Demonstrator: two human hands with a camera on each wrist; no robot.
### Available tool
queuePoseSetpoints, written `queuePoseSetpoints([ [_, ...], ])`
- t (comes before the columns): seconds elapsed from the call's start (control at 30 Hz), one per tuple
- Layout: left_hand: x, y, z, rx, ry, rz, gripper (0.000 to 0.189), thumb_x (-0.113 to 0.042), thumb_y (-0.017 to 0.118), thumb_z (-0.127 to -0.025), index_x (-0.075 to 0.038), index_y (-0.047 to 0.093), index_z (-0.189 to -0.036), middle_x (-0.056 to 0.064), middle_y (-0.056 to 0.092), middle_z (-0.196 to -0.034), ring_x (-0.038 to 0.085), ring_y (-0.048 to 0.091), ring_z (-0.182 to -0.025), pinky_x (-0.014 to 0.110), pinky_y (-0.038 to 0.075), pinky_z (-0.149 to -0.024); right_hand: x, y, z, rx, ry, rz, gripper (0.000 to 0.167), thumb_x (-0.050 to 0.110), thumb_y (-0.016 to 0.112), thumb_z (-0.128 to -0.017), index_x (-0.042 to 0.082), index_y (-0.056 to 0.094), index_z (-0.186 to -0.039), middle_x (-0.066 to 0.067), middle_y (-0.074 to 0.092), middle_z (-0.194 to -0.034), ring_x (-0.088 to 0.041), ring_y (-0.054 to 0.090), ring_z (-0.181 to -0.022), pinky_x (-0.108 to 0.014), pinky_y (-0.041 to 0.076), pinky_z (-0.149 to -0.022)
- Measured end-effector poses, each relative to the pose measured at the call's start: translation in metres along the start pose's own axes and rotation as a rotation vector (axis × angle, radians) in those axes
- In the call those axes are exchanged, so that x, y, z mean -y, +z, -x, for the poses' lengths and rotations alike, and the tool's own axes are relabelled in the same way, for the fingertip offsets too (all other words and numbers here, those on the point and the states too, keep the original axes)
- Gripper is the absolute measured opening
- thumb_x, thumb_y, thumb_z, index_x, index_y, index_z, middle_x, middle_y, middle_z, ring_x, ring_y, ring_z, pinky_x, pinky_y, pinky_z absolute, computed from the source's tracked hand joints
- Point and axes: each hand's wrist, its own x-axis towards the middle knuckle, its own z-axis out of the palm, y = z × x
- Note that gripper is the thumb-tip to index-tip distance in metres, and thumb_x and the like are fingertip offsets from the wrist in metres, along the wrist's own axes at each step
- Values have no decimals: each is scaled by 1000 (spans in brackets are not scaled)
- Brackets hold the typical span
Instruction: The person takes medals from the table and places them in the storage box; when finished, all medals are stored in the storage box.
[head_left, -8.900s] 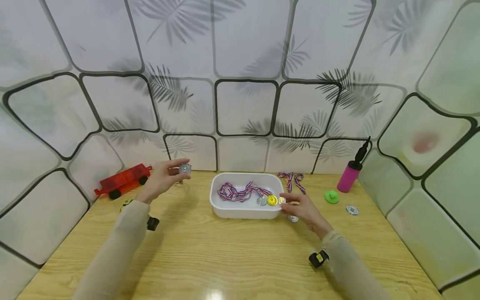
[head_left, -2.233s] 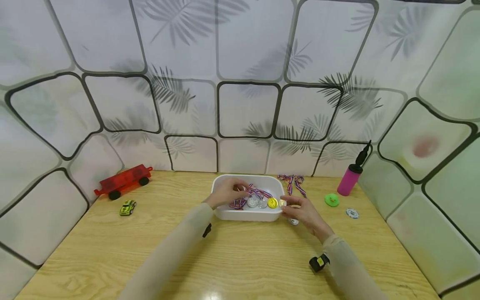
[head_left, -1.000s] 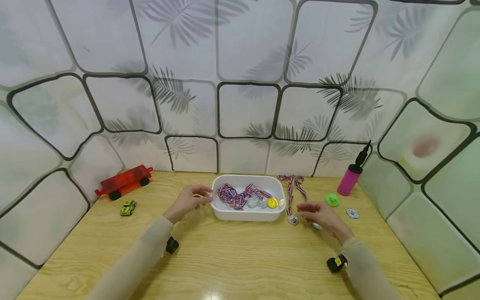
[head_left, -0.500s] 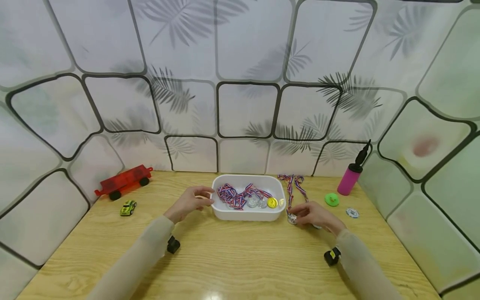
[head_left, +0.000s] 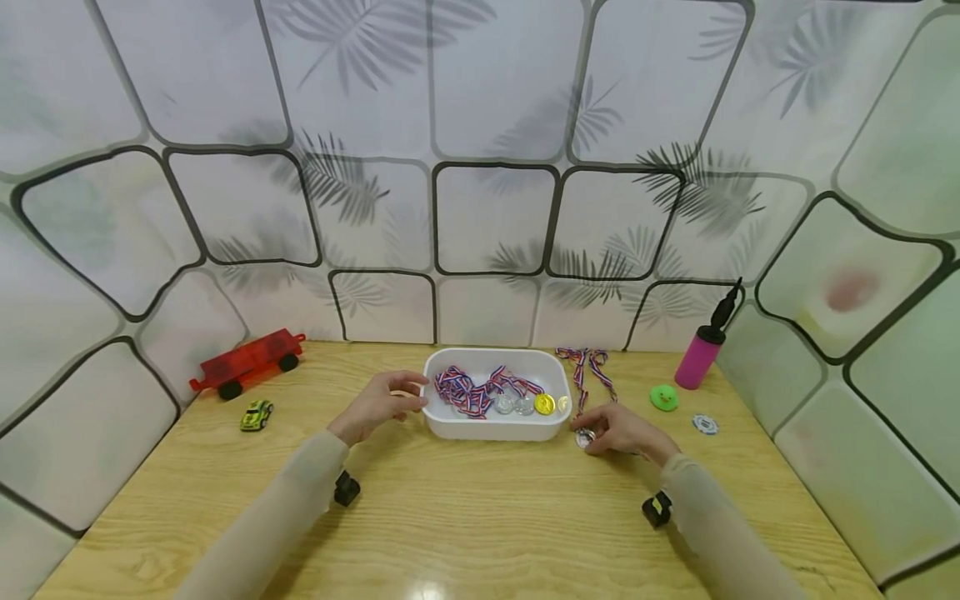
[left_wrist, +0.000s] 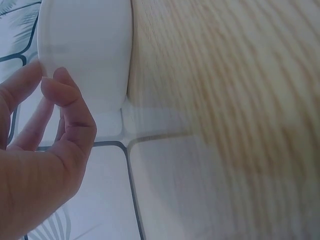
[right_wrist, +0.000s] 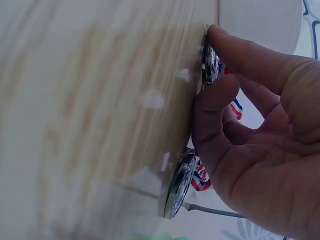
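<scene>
At the left end of a white plastic basin (head_left: 495,429), my left hand (head_left: 381,407) rests with its fingertips right at the rim, fingers loosely bent. The left wrist view shows its thumb and fingers close against the basin wall (left_wrist: 90,45). To the basin's right, my right hand (head_left: 626,429) pinches a silver medal (head_left: 585,437) lying on the table, fingertips at opposite edges of the disc in the right wrist view. A second silver medal (right_wrist: 181,185) lies beneath that hand, mostly hidden from the head view. Striped ribbons (head_left: 581,375) run back from these medals.
Inside the basin lie tangled ribbons (head_left: 461,390), silver medals (head_left: 504,404) and a gold medal (head_left: 544,404). Left stand a red toy trailer (head_left: 251,362) and a yellow-green toy car (head_left: 257,415). Right are a green duck (head_left: 663,397), a poker chip (head_left: 705,424) and a pink pump (head_left: 699,358).
My left hand has brought a silver medal into the basin, then withdrawn to its left rim. My right hand has left the basin's right end, moved right, then come back onto the medal outside.
</scene>
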Motion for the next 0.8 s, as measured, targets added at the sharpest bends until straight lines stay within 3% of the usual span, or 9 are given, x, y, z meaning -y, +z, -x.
queuePoseSetpoints([
  [0.3, -1, 0, 2, -2, -3, 3, 46, -7, 71, -89, 5, 56, -131, 10, 62, -103, 10, 63, -75, 24, 50, -61, 3, 2, 1, -33, 21, -19, 27, 4, 73, -83, 4, 70, -111, -7, 64, -96, -17, 52, -84, -27, 45, -72],
  [0.43, -2, 0, 3, -1, -10, 7, 47, -7, 71, -89, 5, 55, -131, 11, 62, -104, 12, 64, -76, 23, 50, -60, 3, 4, 1, -73, 36, -32, 26, 4, 71, -86, 3, 69, -112, -9, 64, -97, -18, 54, -85, -26, 46, -70],
  [0.6, -1, 0, 2, 3, -9, 7, 47, -7, 71, -89, 5, 55, -131, 10, 62, -104, 12, 64, -78, 24, 50, -61, 3, 5, 4, -112, 79, -135, 27, 2, 65, -91, 3, 63, -118, -10, 67, -103, -17, 56, -81, -26, 48, -62],
  [0.7, -1, 0, 1, 1, -14, 6, 46, -7, 71, -89, 5, 55, -131, 9, 62, -104, 12, 64, -79, 24, 51, -62, 2, 4, 5, -128, 86, -235, 24, 1, 61, -94, 3, 56, -117, -9, 66, -92, -15, 52, -67, -25, 44, -54],
  [0.8, -1, 1, 1, 2, -16, 1, 46, -8, 71, -89, 4, 56, -131, 9, 62, -105, 13, 64, -80, 25, 51, -63, 0, 3, 7, -146, 56, -268, 17, 1, 59, -95, 1, 55, -111, -7, 66, -88, -14, 48, -61, -23, 41, -52],
])
